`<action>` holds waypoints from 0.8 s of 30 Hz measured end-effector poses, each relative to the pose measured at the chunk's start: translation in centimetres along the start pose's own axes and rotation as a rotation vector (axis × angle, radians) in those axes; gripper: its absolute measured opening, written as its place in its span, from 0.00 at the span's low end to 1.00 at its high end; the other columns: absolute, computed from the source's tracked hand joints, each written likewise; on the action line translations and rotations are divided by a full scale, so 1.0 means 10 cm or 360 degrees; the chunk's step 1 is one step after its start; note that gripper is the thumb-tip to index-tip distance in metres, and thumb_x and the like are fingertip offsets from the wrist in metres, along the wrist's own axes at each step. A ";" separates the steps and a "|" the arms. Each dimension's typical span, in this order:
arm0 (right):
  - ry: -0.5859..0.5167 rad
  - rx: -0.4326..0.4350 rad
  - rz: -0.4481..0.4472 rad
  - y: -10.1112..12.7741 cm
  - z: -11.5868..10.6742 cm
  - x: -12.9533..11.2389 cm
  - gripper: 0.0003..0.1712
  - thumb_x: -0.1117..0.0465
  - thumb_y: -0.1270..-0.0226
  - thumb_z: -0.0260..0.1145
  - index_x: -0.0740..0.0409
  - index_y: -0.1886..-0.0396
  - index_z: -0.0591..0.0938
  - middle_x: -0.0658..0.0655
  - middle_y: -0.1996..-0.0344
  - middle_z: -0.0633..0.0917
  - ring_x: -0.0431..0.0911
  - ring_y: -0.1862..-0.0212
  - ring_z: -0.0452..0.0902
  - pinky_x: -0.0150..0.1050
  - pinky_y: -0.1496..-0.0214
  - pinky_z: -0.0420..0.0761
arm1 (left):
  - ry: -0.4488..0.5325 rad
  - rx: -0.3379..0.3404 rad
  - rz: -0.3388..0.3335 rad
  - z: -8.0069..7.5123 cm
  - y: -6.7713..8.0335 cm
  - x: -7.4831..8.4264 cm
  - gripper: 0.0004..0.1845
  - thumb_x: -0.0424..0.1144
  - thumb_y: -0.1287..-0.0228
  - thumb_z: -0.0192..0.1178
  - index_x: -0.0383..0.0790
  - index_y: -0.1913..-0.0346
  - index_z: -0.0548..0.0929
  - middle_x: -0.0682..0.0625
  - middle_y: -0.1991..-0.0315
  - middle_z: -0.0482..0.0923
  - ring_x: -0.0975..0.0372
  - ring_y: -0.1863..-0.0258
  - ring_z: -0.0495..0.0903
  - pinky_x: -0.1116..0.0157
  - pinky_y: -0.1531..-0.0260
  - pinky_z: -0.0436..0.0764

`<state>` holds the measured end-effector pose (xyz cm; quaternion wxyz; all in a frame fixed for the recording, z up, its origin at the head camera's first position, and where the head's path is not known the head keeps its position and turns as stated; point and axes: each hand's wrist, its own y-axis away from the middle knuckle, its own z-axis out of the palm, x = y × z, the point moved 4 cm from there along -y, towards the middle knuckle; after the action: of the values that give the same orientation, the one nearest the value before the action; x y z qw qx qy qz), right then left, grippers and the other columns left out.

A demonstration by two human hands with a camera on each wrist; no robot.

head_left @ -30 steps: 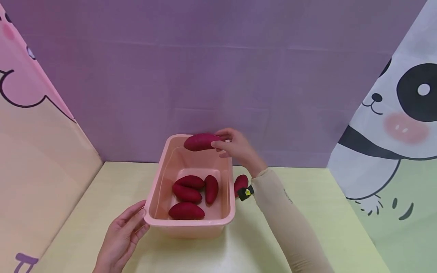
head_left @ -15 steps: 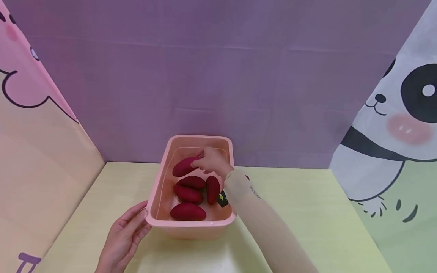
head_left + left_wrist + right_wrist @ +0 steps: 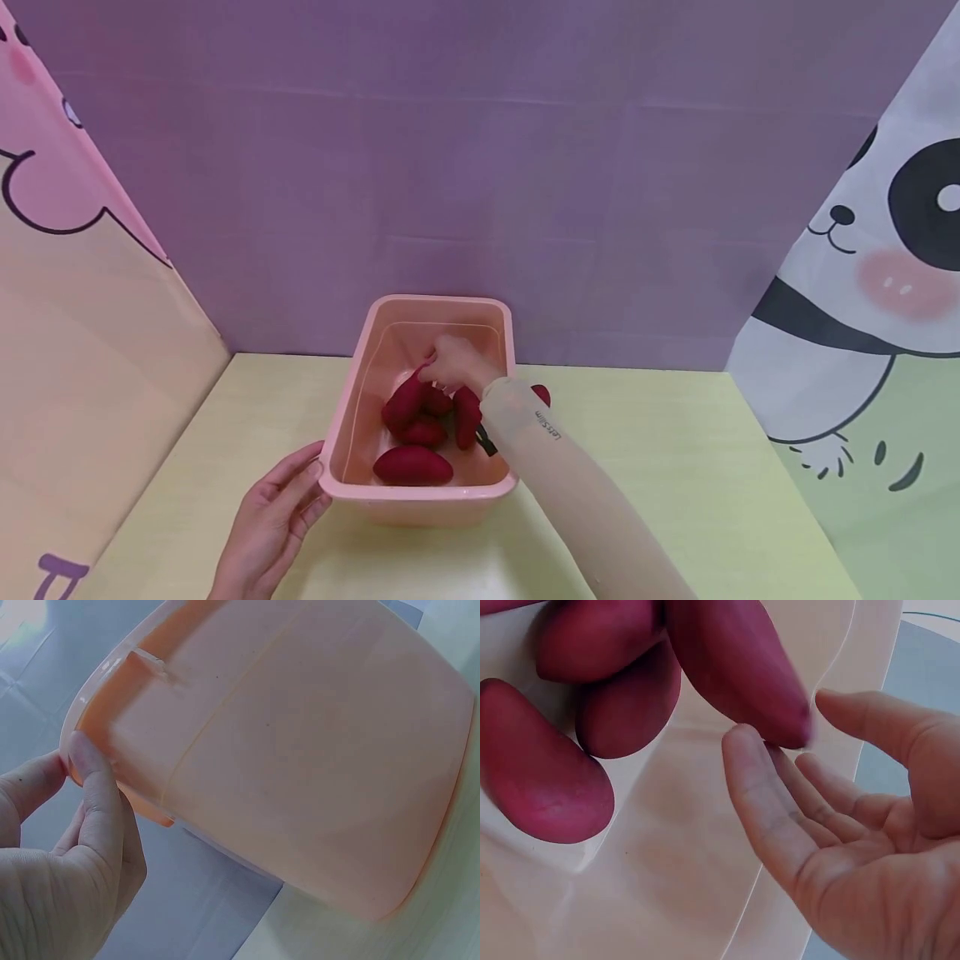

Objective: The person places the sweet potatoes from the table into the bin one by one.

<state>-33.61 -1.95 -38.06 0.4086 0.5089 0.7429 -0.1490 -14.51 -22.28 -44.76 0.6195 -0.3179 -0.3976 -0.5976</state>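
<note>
A pink plastic tub [image 3: 420,493] stands on the yellow-green table and holds several red-purple sweet potatoes. My right hand [image 3: 450,364] reaches down into it, fingers spread and loose [image 3: 802,742]. The tip of one sweet potato [image 3: 735,660] lies between my thumb and forefinger, leaning on the pile [image 3: 405,402]. Another sweet potato [image 3: 412,465] lies at the tub's near end. My left hand [image 3: 273,517] rests against the tub's near left corner, thumb on the rim [image 3: 67,769], fingers straight. The tub's outer wall [image 3: 300,765] fills the left wrist view.
One more sweet potato [image 3: 542,393] lies on the table just right of the tub, partly hidden by my right sleeve. A purple backdrop stands right behind the tub, a pink cartoon panel on the left, a panda panel on the right.
My right hand carried a sweet potato from above the tub's far rim down inside, laid it on the pile and loosened its fingers. My left hand stayed at the corner.
</note>
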 end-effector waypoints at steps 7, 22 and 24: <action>0.0039 0.0065 -0.0026 -0.05 -0.02 0.02 0.11 0.65 0.35 0.68 0.62 0.55 0.79 0.55 0.70 0.79 0.48 0.67 0.77 0.44 0.62 0.87 | 0.0019 -0.0005 -0.0010 0.00 0.00 -0.01 0.15 0.30 0.24 0.54 0.46 0.46 0.87 0.50 0.50 0.83 0.61 0.58 0.83 0.66 0.56 0.85; -0.0261 0.0131 -0.0092 -0.02 -0.14 0.01 0.24 0.63 0.31 0.66 0.63 0.38 0.75 0.57 0.55 0.82 0.51 0.62 0.82 0.37 0.65 0.87 | 0.0002 0.0000 -0.0009 0.00 0.01 -0.01 0.15 0.30 0.24 0.54 0.46 0.46 0.87 0.50 0.51 0.83 0.62 0.58 0.83 0.67 0.56 0.85; -0.0324 0.0142 -0.0090 -0.01 -0.18 0.00 0.24 0.63 0.31 0.65 0.64 0.38 0.75 0.56 0.57 0.82 0.54 0.62 0.83 0.37 0.65 0.87 | 0.0007 -0.0018 0.0017 -0.01 0.01 -0.01 0.15 0.29 0.24 0.54 0.45 0.45 0.87 0.49 0.50 0.83 0.62 0.58 0.83 0.66 0.56 0.85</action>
<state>-34.50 -0.82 -36.92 0.4544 0.4876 0.7043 -0.2442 -14.44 -22.27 -44.87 0.6218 -0.3222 -0.3911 -0.5972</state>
